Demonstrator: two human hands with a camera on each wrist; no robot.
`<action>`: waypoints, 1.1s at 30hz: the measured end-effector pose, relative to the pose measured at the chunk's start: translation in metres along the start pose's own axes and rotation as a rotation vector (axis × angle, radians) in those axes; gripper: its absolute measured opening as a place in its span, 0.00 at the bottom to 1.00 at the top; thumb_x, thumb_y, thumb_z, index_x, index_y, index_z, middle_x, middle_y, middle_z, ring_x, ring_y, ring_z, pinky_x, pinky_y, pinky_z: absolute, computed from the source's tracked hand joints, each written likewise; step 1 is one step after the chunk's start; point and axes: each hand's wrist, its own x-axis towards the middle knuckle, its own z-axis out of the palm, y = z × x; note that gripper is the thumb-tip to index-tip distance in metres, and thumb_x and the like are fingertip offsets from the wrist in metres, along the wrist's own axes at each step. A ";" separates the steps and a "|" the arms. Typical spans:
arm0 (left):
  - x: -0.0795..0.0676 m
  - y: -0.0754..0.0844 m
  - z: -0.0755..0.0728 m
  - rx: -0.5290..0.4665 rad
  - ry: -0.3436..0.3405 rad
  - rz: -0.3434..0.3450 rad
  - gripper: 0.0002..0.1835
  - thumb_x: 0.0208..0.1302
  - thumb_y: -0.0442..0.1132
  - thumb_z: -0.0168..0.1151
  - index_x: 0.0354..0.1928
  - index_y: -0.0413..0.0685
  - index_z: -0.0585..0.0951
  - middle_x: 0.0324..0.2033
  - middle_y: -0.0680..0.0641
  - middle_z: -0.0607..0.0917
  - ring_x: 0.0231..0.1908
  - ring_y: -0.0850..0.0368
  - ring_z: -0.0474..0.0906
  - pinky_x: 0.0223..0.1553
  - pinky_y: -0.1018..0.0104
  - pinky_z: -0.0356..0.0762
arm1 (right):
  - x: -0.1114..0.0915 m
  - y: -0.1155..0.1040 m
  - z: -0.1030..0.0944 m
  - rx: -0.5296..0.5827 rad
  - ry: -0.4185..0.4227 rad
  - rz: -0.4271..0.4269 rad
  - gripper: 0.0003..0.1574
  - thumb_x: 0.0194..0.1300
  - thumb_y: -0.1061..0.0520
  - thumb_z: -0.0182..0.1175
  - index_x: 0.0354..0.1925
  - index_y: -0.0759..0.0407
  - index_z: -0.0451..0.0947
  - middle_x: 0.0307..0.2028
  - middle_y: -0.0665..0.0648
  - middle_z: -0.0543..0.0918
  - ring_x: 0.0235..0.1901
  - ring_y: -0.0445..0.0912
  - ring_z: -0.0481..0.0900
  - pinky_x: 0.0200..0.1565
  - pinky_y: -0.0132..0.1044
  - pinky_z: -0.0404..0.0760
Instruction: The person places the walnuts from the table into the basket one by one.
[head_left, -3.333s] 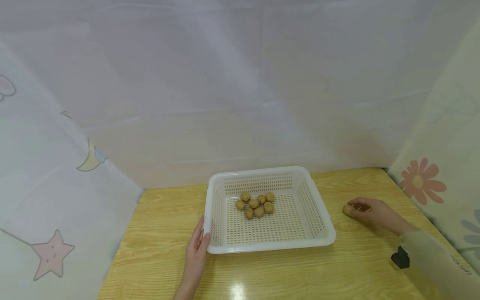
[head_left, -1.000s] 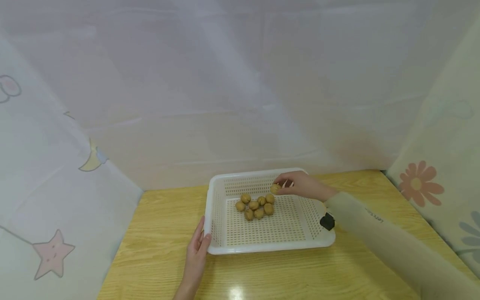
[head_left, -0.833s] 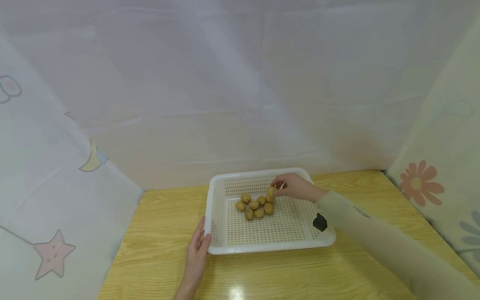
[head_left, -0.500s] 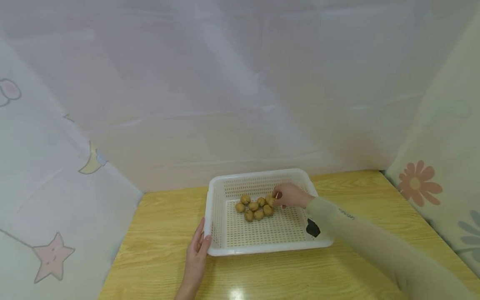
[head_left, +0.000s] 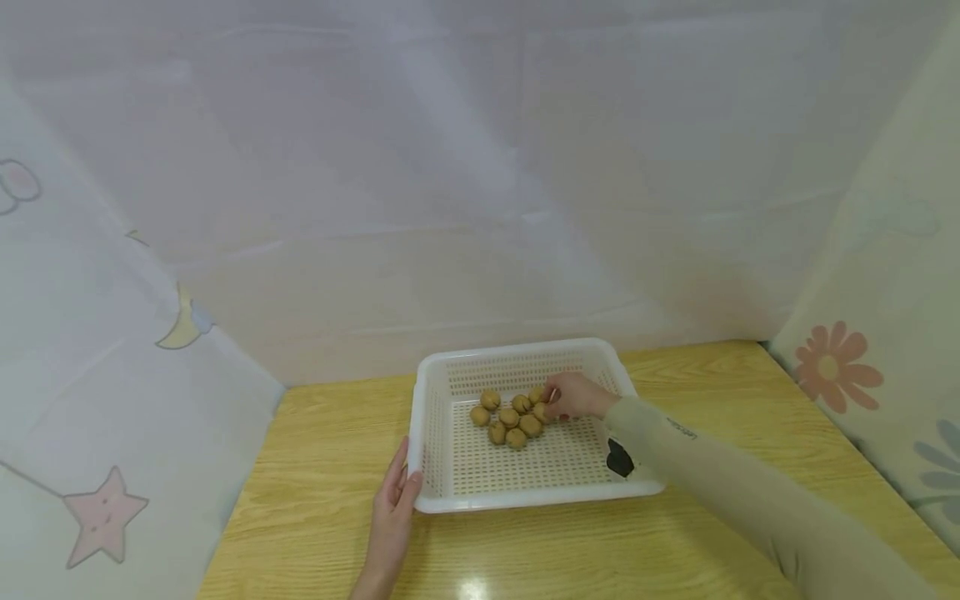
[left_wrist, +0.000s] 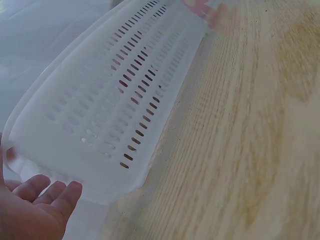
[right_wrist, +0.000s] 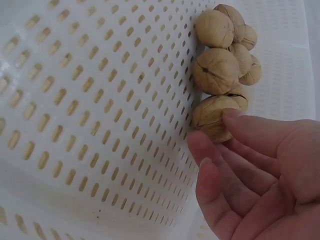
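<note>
A white plastic basket with slotted walls stands on the wooden table. My left hand holds its left side near the front corner. In the left wrist view, the fingers lie against the outer wall below the rim. Inside the basket, my right hand pinches a walnut at the right side of a cluster. The thumb rests on its upper side, and a fingertip touches low down. Several other walnuts lie close together left of that hand, on the slotted floor.
The wooden table extends to both sides and in front of the basket. A pale cloth backdrop rises behind it, with printed side sheets left and right. A black device sits at the right sleeve's wrist.
My right hand has brought a walnut from the table on the right into the basket and lowered it among the others. Some walnuts have shifted slightly forward. My left hand has stayed on the basket.
</note>
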 end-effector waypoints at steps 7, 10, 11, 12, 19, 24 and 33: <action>0.001 -0.001 0.002 0.009 -0.007 0.006 0.27 0.72 0.44 0.47 0.70 0.66 0.56 0.68 0.52 0.61 0.64 0.60 0.62 0.60 0.68 0.66 | -0.002 0.000 -0.004 0.013 0.008 -0.016 0.13 0.59 0.59 0.63 0.44 0.62 0.79 0.32 0.54 0.83 0.25 0.45 0.80 0.22 0.34 0.78; 0.002 0.000 0.003 0.007 -0.006 -0.004 0.27 0.72 0.44 0.48 0.70 0.66 0.56 0.68 0.51 0.62 0.64 0.60 0.62 0.59 0.67 0.67 | -0.006 -0.002 -0.011 -0.037 0.035 -0.051 0.14 0.60 0.58 0.63 0.45 0.60 0.80 0.37 0.53 0.83 0.34 0.47 0.81 0.29 0.34 0.81; 0.002 0.001 0.003 0.006 -0.006 -0.007 0.28 0.71 0.44 0.48 0.70 0.66 0.56 0.68 0.51 0.62 0.64 0.59 0.62 0.59 0.67 0.67 | -0.008 -0.003 -0.015 -0.058 0.044 -0.074 0.15 0.61 0.57 0.62 0.46 0.60 0.79 0.38 0.54 0.83 0.37 0.48 0.80 0.32 0.35 0.81; 0.002 0.002 0.002 0.006 -0.005 -0.011 0.28 0.71 0.44 0.49 0.70 0.66 0.56 0.68 0.51 0.62 0.64 0.59 0.63 0.59 0.67 0.67 | -0.011 -0.005 -0.018 -0.074 0.056 -0.093 0.15 0.61 0.57 0.62 0.46 0.60 0.79 0.40 0.55 0.82 0.40 0.48 0.80 0.35 0.36 0.81; 0.002 0.002 0.000 0.009 -0.003 -0.030 0.28 0.71 0.45 0.50 0.70 0.65 0.57 0.67 0.50 0.63 0.64 0.59 0.62 0.60 0.66 0.67 | -0.046 -0.009 -0.051 -0.063 0.087 -0.244 0.16 0.63 0.53 0.61 0.48 0.57 0.79 0.43 0.55 0.82 0.42 0.47 0.80 0.41 0.40 0.82; 0.001 0.001 0.000 0.006 -0.010 -0.027 0.29 0.70 0.45 0.50 0.71 0.63 0.56 0.67 0.50 0.63 0.64 0.58 0.63 0.59 0.65 0.68 | -0.082 0.001 -0.071 -0.094 0.139 -0.267 0.19 0.67 0.47 0.56 0.51 0.56 0.77 0.44 0.52 0.81 0.41 0.44 0.79 0.41 0.40 0.81; -0.001 0.002 -0.003 0.021 -0.043 0.001 0.31 0.71 0.44 0.50 0.72 0.53 0.54 0.65 0.48 0.68 0.62 0.53 0.67 0.58 0.62 0.71 | -0.149 0.053 -0.071 -0.252 0.422 -0.179 0.26 0.69 0.41 0.51 0.56 0.55 0.75 0.51 0.55 0.79 0.46 0.49 0.77 0.42 0.44 0.81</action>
